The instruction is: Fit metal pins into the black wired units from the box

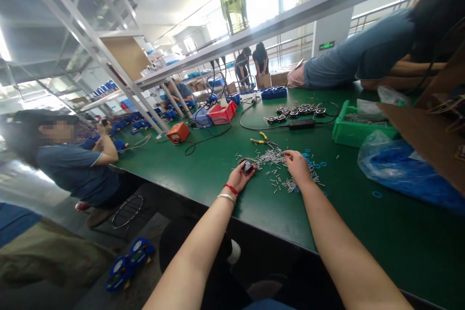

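My left hand (240, 177), with a red cord and a silver bangle at its wrist, is closed round a small black square part (247, 166) with a shiny top. My right hand (298, 168) hovers over or rests at the right side of a pile of small metal pins (272, 156). Its thumb and fingertips are pressed together; whatever is between them is too small to make out. Several thin blue rings (323, 164) lie around this hand. Just beyond the pins are pliers (263, 140) with yellow handles, their jaws toward the pile.
Several black square parts (298, 112) stand farther back beside a cable with a black adapter (302, 124). At right are a green bin (363, 131) and a clear bag of blue rings (407, 169). An orange box (178, 133) sits left. Co-workers sit left and across the table.
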The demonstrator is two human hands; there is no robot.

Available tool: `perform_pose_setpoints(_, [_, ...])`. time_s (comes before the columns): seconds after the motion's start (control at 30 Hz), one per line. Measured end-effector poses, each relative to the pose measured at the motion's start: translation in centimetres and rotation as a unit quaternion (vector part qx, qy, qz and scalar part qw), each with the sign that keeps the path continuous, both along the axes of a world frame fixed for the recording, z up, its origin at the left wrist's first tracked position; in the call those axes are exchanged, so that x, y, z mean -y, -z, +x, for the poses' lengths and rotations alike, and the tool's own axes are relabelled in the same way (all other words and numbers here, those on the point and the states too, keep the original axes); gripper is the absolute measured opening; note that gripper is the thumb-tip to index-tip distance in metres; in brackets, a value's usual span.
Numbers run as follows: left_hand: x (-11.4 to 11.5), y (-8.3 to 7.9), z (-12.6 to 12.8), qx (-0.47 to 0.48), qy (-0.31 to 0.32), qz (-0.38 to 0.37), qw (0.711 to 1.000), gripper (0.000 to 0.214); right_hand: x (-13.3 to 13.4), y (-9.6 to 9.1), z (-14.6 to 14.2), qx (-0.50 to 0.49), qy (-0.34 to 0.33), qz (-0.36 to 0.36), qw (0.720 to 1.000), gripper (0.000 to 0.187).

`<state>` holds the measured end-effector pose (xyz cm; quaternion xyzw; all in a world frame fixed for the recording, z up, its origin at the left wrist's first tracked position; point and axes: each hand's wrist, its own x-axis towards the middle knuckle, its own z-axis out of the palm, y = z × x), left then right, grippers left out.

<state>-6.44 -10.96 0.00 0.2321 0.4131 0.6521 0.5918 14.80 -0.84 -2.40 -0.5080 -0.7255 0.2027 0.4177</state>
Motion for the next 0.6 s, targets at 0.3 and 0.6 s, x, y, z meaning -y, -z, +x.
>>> perform_pose_setpoints(0.3, [-0.5, 1.1, -0.8, 0.015, 0.006, 0.001, 1.000, 0.020, -1.0, 1.7, 1.3, 0.058, 0.119, 0.000, 0.991, 0.027])
perform_pose_setpoints(0.6, [-0.9, 1.4, -1.4, 0.066, 0.035, 0.004, 0.997, 0.021, 0.2, 0.5, 1.1, 0.182, 0.095, -0.029, 0.978, 0.016])
